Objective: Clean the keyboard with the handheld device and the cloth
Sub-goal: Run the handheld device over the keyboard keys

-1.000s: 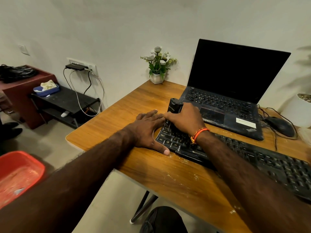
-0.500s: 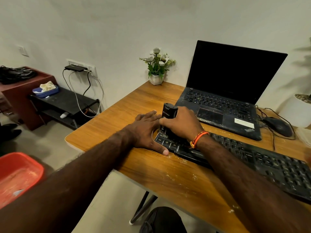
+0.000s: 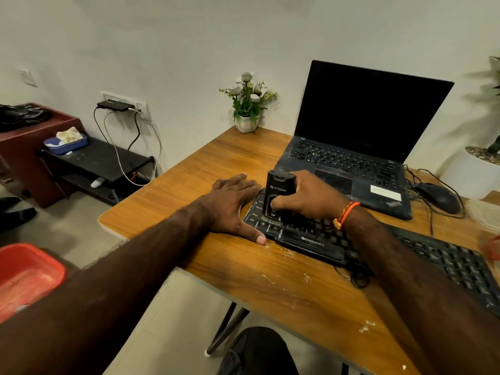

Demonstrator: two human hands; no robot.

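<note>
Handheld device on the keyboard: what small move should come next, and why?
Probably slide the device rightward along the key rows. The right hand holds it upright at the keyboard's left end, the left hand lies flat beside that end, and most keys to the right look unreached; crumbs dot the table.

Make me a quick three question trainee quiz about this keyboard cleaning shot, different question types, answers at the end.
1. True or false: the handheld device stands on the laptop.
2. Which hand grips the device? A) left hand B) right hand
3. Fill in: the left hand lies flat on the ____ beside the keyboard.

Key: 1 false, it stands on the keyboard. 2 B, the right hand. 3 table.
</note>
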